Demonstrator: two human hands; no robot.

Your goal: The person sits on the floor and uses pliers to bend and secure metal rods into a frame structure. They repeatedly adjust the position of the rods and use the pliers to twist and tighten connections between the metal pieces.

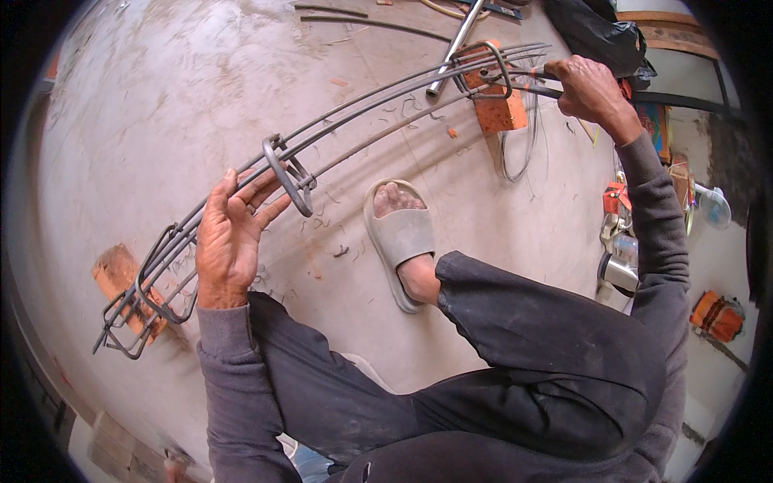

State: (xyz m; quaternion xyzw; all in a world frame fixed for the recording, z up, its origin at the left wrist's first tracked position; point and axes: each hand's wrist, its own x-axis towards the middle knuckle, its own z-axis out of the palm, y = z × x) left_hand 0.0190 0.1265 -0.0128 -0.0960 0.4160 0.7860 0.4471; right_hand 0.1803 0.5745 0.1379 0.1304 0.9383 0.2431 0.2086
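Note:
A long rebar cage (pixel 370 109) of thin dark rods with bent metal stirrups lies slantwise before me, resting on a brick at each end. My left hand (pixel 229 241) grips its rods beside the middle stirrup (pixel 282 173), palm up, some fingertips hidden behind the steel. At the far right end, my right hand (pixel 594 95) is closed on the handles of pincers (pixel 531 79). Their jaws meet the cage by the right stirrup (pixel 498 68), above the orange brick (pixel 501 114). Another stirrup (pixel 145 282) sits near the left brick (pixel 121 278).
Short wire scraps (pixel 342 252) litter the concrete floor (pixel 161 105). A loose wire bundle (pixel 523 157) hangs by the right brick. A metal tube (pixel 457 48) and dark rods (pixel 370 22) lie beyond the cage. My slippered foot (pixel 403 233) is close by; a black bag (pixel 600 36) is far right.

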